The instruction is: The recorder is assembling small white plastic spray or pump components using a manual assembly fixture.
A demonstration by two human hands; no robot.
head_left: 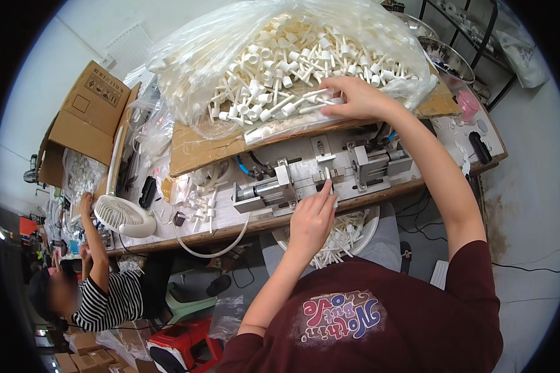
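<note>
Head view: small white plastic pump parts [280,68], each a round collar with a thin tube, lie heaped in a large clear plastic bag [199,56] at the far side of the wooden bench [199,239]. The right hand [354,98] reaches into the bag's open mouth, its fingers curled over a few of the white parts at the front of the heap; whether they pinch one cannot be told. The left hand [311,217] is at the near edge of the bench, forefinger stretched out and touching a small white piece at the middle of a metal press fixture [320,177], the other fingers loosely bent. Under that hand, below the bench edge, a white bowl [367,233] holds more white parts.

The bag rests on a flat sheet of brown cardboard [193,152]. To the left an open brown carton [84,115] stands tilted, a dark printed mark on its flap. A small white fan [123,216] sits near the bench's left front edge, with loose white parts just beside it. A pink cup [468,104] and a black object [480,148] sit at the right end.

Another person in a striped shirt [109,301] sits lower left, one hand raised to the bench. Bare grey floor [529,205] opens on the right of the bench; red and green stools [186,339] crowd the left.
</note>
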